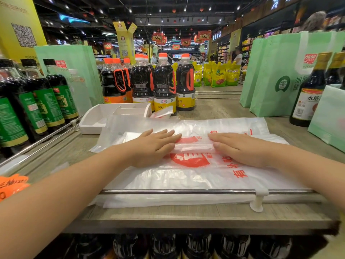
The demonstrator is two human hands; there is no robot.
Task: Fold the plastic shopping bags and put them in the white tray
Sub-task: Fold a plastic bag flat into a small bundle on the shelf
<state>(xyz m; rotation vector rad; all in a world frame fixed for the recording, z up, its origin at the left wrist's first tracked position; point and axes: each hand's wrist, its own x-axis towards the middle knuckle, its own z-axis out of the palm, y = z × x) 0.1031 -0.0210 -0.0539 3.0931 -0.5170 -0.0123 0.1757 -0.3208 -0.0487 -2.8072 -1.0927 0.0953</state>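
The white tray (89, 126) lies open from above, its front and right sides low and reachable. Straight behind it, soy sauce bottles (164, 85) stand in a tight row close to its back wall. To its left, green-labelled bottles (56, 98) crowd behind a metal rail (46, 136). In front of it, plastic bags (186, 176) lie flat and low. To its right runs bare wooden shelf top (220, 109), then, well apart, green tote bags (270, 75) and a dark bottle (308, 98). Farthest in front, a second rail (177, 191) crosses over the bags.

Bright, even store light from ceiling spotlights (160, 10); wide-angle bending at the edges, far aisles soft, faint glare on plastic.
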